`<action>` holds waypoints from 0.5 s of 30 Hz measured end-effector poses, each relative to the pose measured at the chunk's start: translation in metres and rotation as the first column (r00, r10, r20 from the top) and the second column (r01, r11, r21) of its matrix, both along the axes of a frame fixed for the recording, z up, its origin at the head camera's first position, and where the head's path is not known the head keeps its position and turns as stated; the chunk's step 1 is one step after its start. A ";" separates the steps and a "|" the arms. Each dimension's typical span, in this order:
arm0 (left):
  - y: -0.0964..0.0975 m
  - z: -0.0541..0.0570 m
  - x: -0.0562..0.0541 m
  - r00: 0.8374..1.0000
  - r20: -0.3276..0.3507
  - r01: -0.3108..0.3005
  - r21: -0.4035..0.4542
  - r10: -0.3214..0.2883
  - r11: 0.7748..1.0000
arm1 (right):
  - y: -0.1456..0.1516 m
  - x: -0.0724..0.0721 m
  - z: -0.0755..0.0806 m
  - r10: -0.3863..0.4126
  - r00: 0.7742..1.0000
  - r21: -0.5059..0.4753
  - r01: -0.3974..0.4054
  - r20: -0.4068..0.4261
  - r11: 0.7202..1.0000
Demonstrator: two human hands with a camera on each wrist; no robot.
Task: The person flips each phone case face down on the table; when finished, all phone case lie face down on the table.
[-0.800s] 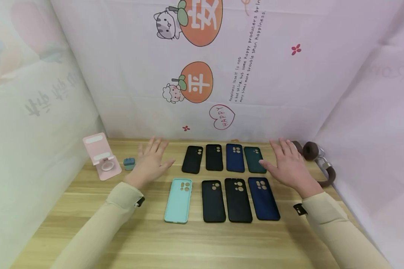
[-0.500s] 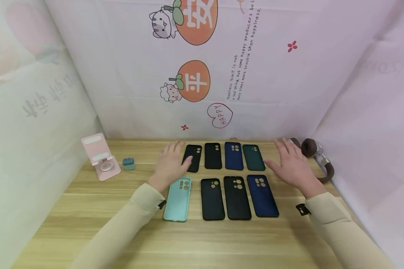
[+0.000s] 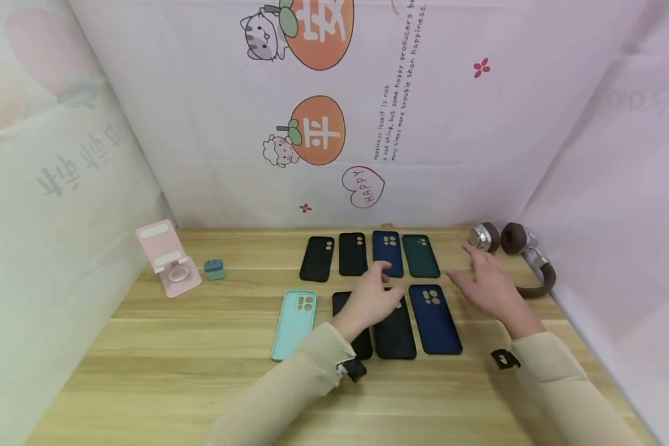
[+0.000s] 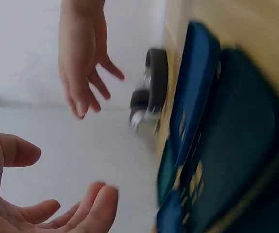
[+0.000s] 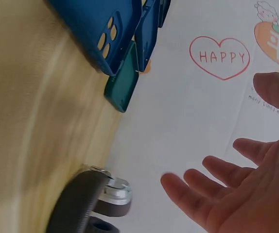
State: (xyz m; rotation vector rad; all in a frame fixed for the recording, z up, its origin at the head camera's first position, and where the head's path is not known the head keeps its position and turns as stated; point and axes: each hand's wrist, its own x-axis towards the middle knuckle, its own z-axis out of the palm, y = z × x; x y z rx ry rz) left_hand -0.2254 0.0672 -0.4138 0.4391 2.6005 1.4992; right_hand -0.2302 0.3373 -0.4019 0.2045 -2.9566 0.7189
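My left hand [image 3: 370, 298] is over the front row of phone cases, its fingers loosely bent and holding nothing. Beneath it lie a black case [image 3: 397, 337] and a dark case [image 3: 362, 347], both partly hidden by the hand and sleeve. In the left wrist view the fingers of this hand [image 4: 57, 208] are apart, above the cases. My right hand [image 3: 489, 286] hovers right of a blue case [image 3: 436, 319] and a green case [image 3: 421, 256]. It holds nothing, and its fingers are spread in the right wrist view. A light turquoise case [image 3: 293, 328] lies at the front left.
Behind are two black cases, one [image 3: 316, 260] left of the other [image 3: 353, 255], and another blue case [image 3: 387, 248]. Brown headphones [image 3: 541, 266] lie at the right. A pink folding stand [image 3: 170, 260] and a small blue-green plug [image 3: 214, 269] stand left. Printed cloth walls [image 3: 440, 186] enclose the table.
My left hand has moved right, from beside the plug, past the turquoise case, to above the dark front cases. The right hand has shifted slightly, uncovering more of the headphones. The cases keep their places.
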 end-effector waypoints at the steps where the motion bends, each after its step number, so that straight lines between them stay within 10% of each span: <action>1: 0.006 -0.002 0.000 0.999 0.048 0.013 0.032 -0.015 0.999 | 0.002 0.000 -0.001 0.002 1.000 -0.026 -0.002 0.008 1.000; 7: 0.034 -0.012 -0.001 0.968 0.242 0.046 0.114 -0.073 0.992 | 0.003 0.003 -0.013 0.053 0.996 -0.163 -0.040 0.077 0.986; 15: 0.063 -0.017 -0.002 0.966 0.254 0.096 -0.156 -0.054 0.983 | 0.002 0.011 -0.032 0.060 0.987 -0.195 -0.030 0.150 0.980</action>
